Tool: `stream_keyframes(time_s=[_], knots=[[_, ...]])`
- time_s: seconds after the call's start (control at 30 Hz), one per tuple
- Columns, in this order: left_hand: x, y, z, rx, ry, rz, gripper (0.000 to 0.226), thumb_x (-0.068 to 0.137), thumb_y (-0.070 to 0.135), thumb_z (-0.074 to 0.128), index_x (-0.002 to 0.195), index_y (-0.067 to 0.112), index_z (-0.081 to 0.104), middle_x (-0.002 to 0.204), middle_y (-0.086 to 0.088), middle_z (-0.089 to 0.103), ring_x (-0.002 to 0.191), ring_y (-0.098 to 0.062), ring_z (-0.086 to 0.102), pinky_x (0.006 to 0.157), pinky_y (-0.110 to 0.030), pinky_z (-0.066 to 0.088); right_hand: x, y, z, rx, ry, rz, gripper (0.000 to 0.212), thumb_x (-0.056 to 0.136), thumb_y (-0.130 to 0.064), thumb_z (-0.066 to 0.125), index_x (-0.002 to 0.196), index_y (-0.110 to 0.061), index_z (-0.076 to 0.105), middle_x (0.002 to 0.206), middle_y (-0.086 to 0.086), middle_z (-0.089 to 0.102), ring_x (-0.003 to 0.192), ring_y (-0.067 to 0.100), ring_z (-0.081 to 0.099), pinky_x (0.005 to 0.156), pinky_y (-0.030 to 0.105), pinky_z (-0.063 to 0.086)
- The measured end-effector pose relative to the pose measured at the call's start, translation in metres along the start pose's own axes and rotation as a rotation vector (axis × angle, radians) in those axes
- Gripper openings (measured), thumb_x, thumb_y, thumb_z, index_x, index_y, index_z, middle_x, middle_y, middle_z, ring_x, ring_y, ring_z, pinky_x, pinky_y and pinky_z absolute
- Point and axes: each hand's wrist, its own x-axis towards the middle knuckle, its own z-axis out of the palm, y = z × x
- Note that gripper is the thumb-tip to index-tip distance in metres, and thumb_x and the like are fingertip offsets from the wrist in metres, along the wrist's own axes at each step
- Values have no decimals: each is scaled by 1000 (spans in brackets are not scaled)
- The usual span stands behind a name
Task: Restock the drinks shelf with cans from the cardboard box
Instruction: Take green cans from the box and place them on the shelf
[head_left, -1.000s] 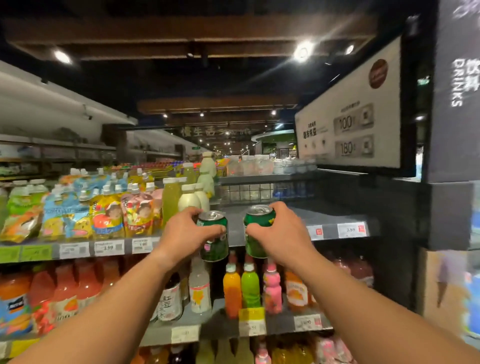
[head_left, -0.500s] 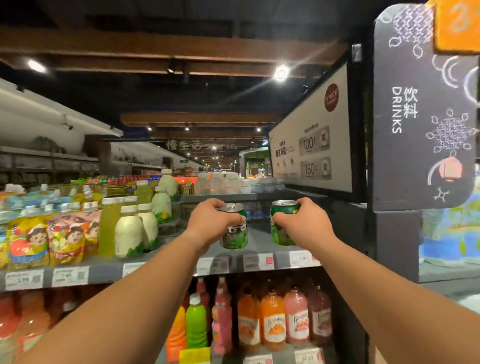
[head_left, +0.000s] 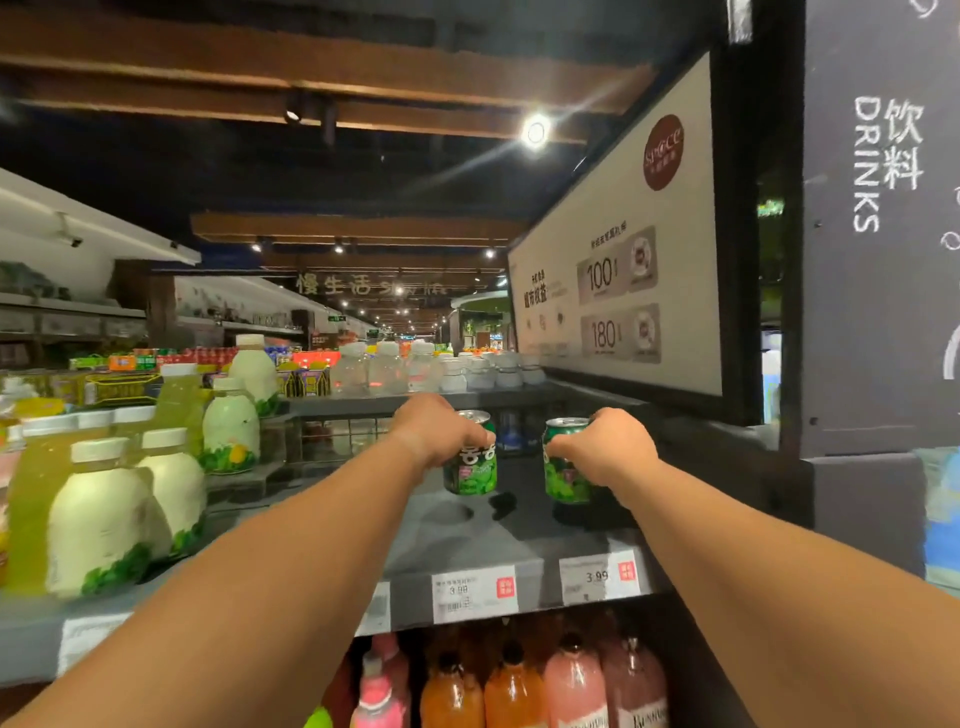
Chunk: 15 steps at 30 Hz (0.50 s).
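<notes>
Both green grape-drink cans stand upright, gripped near their tops from above: the left hand (head_left: 441, 431) holds the left can (head_left: 470, 467) just above the grey shelf (head_left: 467, 540); the right hand (head_left: 605, 449) holds the right can (head_left: 566, 473), apparently nearer touching down.

A grey shelf (head_left: 467, 551) is seen at chest height, with white price tags (head_left: 475, 592) fixed along its front edge. On its left part, pale, white-capped bottles (head_left: 104, 519) are stood in rows, with yellow-green bottles (head_left: 31, 499) among them. The right part is mostly bare; a green can (head_left: 566, 475) is held there with its base at or just above the surface, contact not being clear. A second green can (head_left: 470, 470) is held just above the surface, a shadow being cast beneath it. Behind, a higher grey ledge (head_left: 415, 400) is loaded with clear bottles (head_left: 387, 366).
</notes>
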Motion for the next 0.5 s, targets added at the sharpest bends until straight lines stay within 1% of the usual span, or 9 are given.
stream_keyframes(time_s=[0.1, 0.17, 0.23, 0.27, 0.3, 0.37, 0.4, 0.43, 0.5], knots=[[43, -12, 11, 92, -64, -5, 55, 61, 38, 94, 91, 0, 67, 93, -13, 72, 87, -29, 69, 85, -48, 61, 34, -2, 12, -1, -57, 32, 27, 83, -30, 74, 90, -11, 57, 82, 4, 61, 77, 18, 61, 73, 32, 54], [67, -17, 18, 111, -95, 0, 58, 62, 38, 94, 96, -1, 68, 95, -17, 74, 84, -30, 70, 85, -46, 61, 55, -3, 21, 34, -115, 56, 25, 87, -25, 69, 100, -4, 62, 81, 4, 59, 75, 19, 58, 66, 28, 49], [88, -22, 27, 66, -137, -19, 55, 62, 33, 94, 96, -1, 68, 96, -20, 74, 82, -30, 72, 81, -48, 62, 72, -1, 33, 74, -188, 77, 30, 91, -21, 64, 112, 1, 63, 77, 4, 54, 73, 19, 55, 58, 24, 45], [95, -23, 31, 37, -150, -33, 52, 61, 30, 95, 95, 0, 68, 95, -19, 74, 83, -31, 73, 79, -49, 63, 80, 1, 38, 63, -180, 85, 27, 91, -23, 65, 110, -2, 64, 76, 3, 53, 72, 18, 54, 57, 23, 44], [103, -25, 37, 24, -164, -38, 53, 58, 29, 96, 93, 1, 68, 93, -19, 74, 84, -32, 74, 78, -50, 63, 87, 4, 42, 24, -136, 91, 23, 89, -27, 69, 101, -8, 63, 76, 1, 52, 70, 16, 54, 56, 24, 43], [116, -30, 50, 61, -181, -21, 60, 49, 36, 96, 91, 2, 69, 89, -16, 75, 83, -33, 74, 77, -52, 63, 100, 11, 48, -43, -23, 86, 25, 83, -33, 76, 85, -13, 60, 75, 0, 54, 68, 13, 54, 58, 26, 44], [120, -30, 56, 84, -179, -16, 62, 48, 38, 95, 92, 2, 70, 88, -14, 75, 83, -32, 74, 78, -51, 63, 107, 13, 51, -50, -1, 73, 26, 81, -32, 77, 79, -14, 58, 75, 0, 56, 68, 14, 55, 61, 27, 46], [125, -32, 61, 81, -169, -16, 63, 49, 37, 95, 95, 3, 70, 90, -13, 74, 84, -32, 73, 79, -49, 63, 114, 15, 54, -59, -3, 58, 27, 80, -32, 77, 75, -15, 56, 76, 1, 57, 71, 16, 57, 65, 29, 49], [128, -27, 69, 48, -160, -19, 61, 55, 32, 96, 100, 2, 68, 95, -14, 73, 86, -31, 72, 78, -43, 62, 125, 16, 59, -69, -24, 47, 27, 79, -30, 79, 77, -16, 57, 83, 3, 61, 78, 18, 60, 73, 32, 53]])
